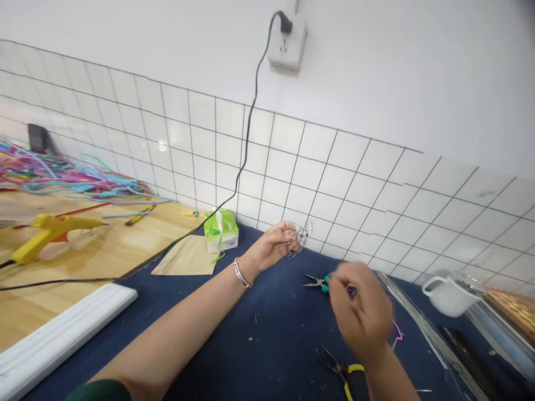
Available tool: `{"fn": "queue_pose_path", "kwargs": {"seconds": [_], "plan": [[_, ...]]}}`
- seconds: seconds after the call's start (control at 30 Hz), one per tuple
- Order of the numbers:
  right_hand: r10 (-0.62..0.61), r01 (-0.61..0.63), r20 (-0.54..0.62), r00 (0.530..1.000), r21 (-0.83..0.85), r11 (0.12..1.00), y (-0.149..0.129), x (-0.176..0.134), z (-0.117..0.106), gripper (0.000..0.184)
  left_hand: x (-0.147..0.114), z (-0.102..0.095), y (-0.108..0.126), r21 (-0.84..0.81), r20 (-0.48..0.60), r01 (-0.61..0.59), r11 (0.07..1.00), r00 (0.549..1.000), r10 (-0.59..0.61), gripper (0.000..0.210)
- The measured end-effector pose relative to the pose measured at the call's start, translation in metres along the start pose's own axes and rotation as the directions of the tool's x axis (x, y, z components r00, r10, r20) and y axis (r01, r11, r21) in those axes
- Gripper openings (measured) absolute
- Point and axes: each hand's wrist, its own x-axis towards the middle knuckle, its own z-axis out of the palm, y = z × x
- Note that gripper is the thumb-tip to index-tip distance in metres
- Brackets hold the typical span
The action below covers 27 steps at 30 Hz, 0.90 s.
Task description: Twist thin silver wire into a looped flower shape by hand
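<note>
My left hand [278,240], with a silver bangle [241,273] at the wrist, pinches a small open shape of bent silvery wire [301,236] with tiny dark spots on it. It is held up near the tiled wall. To the right, my right hand [361,309] is raised over the dark blue cloth, smeared by motion. Its fingers are curled in a pinch, and I cannot make out what is between them. Partly behind that hand lie needle-nose pliers [321,282] with green handles. Below are yellow-handled pliers [340,370], partly covered by my right forearm.
A tissue pack [221,230] and brown paper [186,256] lie left of my hands. Farther left are a yellow glue gun [48,234], colourful pipe cleaners [79,178] and a white bar [67,328]. Long wires [412,312] and a white cup [449,295] are right. A black cord [246,139] hangs down.
</note>
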Motion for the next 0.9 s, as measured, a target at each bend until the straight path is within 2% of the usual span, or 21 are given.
{"fn": "queue_pose_path", "kwargs": {"seconds": [0.1,0.17,0.33,0.53,0.63,0.73,0.83,0.9], "plan": [[0.171,-0.171,0.002,0.985,0.08,0.982,0.0,0.006,0.015,0.019,-0.011,0.024,0.007,0.031,0.083,0.017,0.999,0.996,-0.02,0.018],[0.212,-0.212,-0.014,0.977,0.047,0.976,0.005,0.005,0.024,0.028,-0.016,0.034,0.005,0.091,0.113,0.072,0.993,0.99,-0.083,0.017],[0.063,-0.071,-0.053,0.997,-0.176,0.982,0.018,-0.001,0.028,0.02,-0.017,0.041,-0.002,0.175,0.146,0.116,0.978,0.979,-0.143,0.023],[-0.012,0.006,-0.04,0.999,-0.147,0.989,0.023,-0.002,0.028,0.013,-0.017,0.042,-0.005,0.192,0.161,0.13,0.973,0.974,-0.162,0.026],[-0.041,0.039,-0.007,0.999,-0.178,0.983,0.025,0.0,0.027,0.011,-0.014,0.038,-0.003,0.238,0.132,0.085,0.968,0.984,-0.119,0.022],[-0.072,0.075,0.021,0.997,-0.231,0.97,0.026,0.002,0.022,0.009,-0.009,0.03,0.004,0.325,0.073,-0.007,0.946,0.997,-0.018,0.014],[-0.107,0.108,0.015,0.994,-0.257,0.96,0.025,0.004,0.017,0.009,-0.005,0.024,0.013,0.5,0.057,-0.114,0.858,0.993,0.098,0.009],[-0.104,0.104,0.015,0.994,-0.232,0.967,0.023,0.005,0.015,0.01,-0.005,0.024,0.018,0.595,0.083,-0.137,0.792,0.991,0.109,0.007]]}}
